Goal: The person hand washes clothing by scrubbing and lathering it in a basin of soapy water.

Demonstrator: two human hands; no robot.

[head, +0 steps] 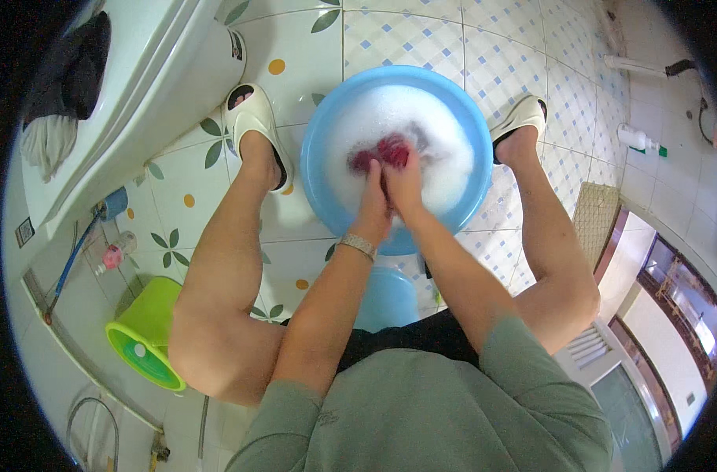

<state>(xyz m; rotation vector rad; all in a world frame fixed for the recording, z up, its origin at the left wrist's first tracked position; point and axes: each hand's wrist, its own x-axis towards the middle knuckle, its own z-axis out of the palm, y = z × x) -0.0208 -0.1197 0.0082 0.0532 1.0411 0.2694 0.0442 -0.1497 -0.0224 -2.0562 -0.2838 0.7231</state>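
A round light-blue plastic basin (317, 183) rests on the tiled floor between my feet. White suds (364, 118) cover the water inside it. Bunched in my two hands is a dark red wet cloth (394, 148), held over the foam near the middle of the basin. My left hand (375, 197), below a wristwatch (358, 244), grips the cloth's lower left part. Pressed against it, my right hand (407, 180) grips the upper right part. Some greyish cloth or dark water shows through the foam beyond; I cannot tell which. My fingers are partly hidden and blurred.
A blue plastic stool (388, 298) is under me. At left stand a white washing machine (176, 76) with clothes in its opening, a green bucket (143, 333) on its side and a pink-labelled bottle (117, 252). A white bottle (638, 138) is by the right wall.
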